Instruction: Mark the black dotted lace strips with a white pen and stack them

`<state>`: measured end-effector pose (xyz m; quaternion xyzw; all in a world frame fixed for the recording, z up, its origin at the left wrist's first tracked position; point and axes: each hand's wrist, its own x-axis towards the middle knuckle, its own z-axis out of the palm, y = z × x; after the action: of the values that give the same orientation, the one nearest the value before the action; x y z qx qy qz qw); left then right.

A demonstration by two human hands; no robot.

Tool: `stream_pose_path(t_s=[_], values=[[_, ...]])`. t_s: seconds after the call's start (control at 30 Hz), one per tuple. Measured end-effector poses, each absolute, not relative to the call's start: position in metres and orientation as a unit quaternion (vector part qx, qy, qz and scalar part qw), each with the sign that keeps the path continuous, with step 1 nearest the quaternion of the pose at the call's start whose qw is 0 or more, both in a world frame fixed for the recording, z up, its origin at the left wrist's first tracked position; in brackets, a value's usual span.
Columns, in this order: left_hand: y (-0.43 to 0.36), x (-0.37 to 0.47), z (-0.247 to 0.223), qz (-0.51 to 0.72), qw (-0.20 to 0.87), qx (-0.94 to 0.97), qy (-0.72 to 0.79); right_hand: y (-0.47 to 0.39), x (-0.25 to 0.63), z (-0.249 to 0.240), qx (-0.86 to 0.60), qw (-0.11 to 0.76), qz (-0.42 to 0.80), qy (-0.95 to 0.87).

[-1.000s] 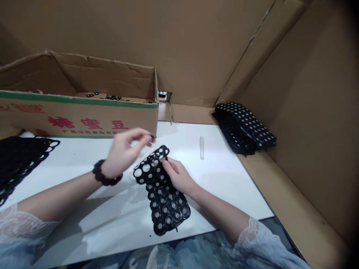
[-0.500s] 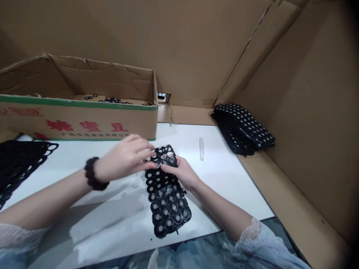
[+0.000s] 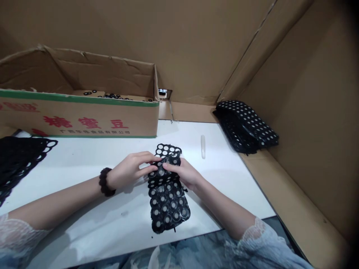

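The right hand (image 3: 190,175) holds the right edge of a black perforated sheet (image 3: 169,206) over the white table (image 3: 230,186). The left hand (image 3: 129,171), fingers slightly parted, meets its left edge; whether it grips is unclear.

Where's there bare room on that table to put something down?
On the white table: right of the pale tube, bordered by the dotted black bundle and right forearm; and between the printed box and left forearm, largely bare. It's crowded mid-table, where left hand and right hand meet on the black perforated sheet, and far left, at the black mesh.
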<state>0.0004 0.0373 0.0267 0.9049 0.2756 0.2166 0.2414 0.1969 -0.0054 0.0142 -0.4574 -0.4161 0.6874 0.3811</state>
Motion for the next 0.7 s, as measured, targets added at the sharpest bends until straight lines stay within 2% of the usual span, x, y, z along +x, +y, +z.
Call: stream_pose_path(t_s=[0.07, 0.23, 0.3, 0.47, 0.6, 0.7], values=[[0.036, 0.0, 0.021, 0.225, 0.209, 0.912, 0.272, -0.006, 0.196, 0.013, -0.452, 0.387, 0.688, -0.416], [0.036, 0.0, 0.007, 0.244, 0.027, 0.935, 0.256, -0.008, 0.192, 0.017, -0.438, 0.394, 0.672, -0.449], [0.036, 0.0, 0.003, 0.229, -0.013, 0.942, 0.246, -0.008, 0.192, 0.018, -0.439, 0.388, 0.656, -0.476], [0.033, 0.002, 0.003, 0.222, -0.014, 0.952, 0.209, -0.007, 0.191, 0.013, -0.46, 0.379, 0.63, -0.498], [0.029, 0.004, 0.01, 0.221, 0.035, 0.928, 0.299, -0.007, 0.188, 0.014, -0.447, 0.384, 0.627, -0.508], [0.03, 0.008, 0.021, 0.26, 0.0, 0.904, 0.34, -0.008, 0.187, 0.022, -0.436, 0.4, 0.623, -0.513]])
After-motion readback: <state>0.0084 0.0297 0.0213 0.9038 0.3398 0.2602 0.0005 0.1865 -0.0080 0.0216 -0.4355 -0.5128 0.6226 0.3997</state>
